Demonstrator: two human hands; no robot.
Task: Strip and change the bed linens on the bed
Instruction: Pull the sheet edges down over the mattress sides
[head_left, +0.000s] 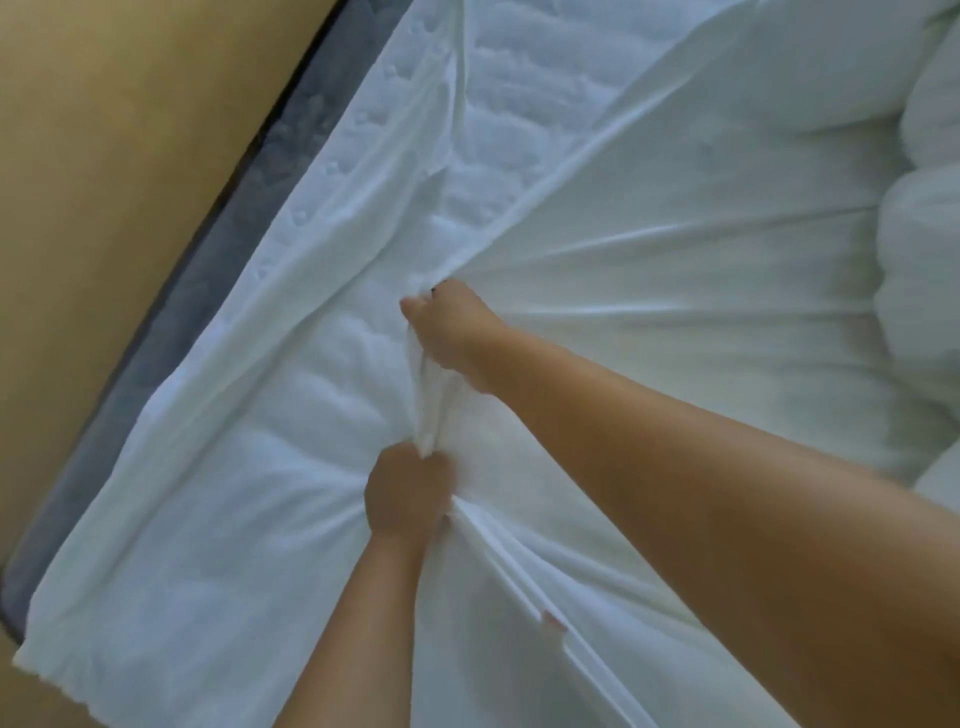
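Hands: two; left hand (408, 493) and right hand (449, 327), each clenched on the sheet.
Sheet: one, white (675, 249), spread over the mattress's right part.
Sheet edge: bunched between the fists, running near-vertical, then slanting to the upper right.
Mattress: one, quilted top (337, 374) bare left of the fists.
Floor: tan (104, 156), far left.

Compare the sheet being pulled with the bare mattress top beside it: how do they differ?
The sheet is smooth, with taut creases fanning from the hands; the mattress top is quilted and puffy. The sheet is bunched in the left hand and right hand; the mattress top lies flat. Both are white.
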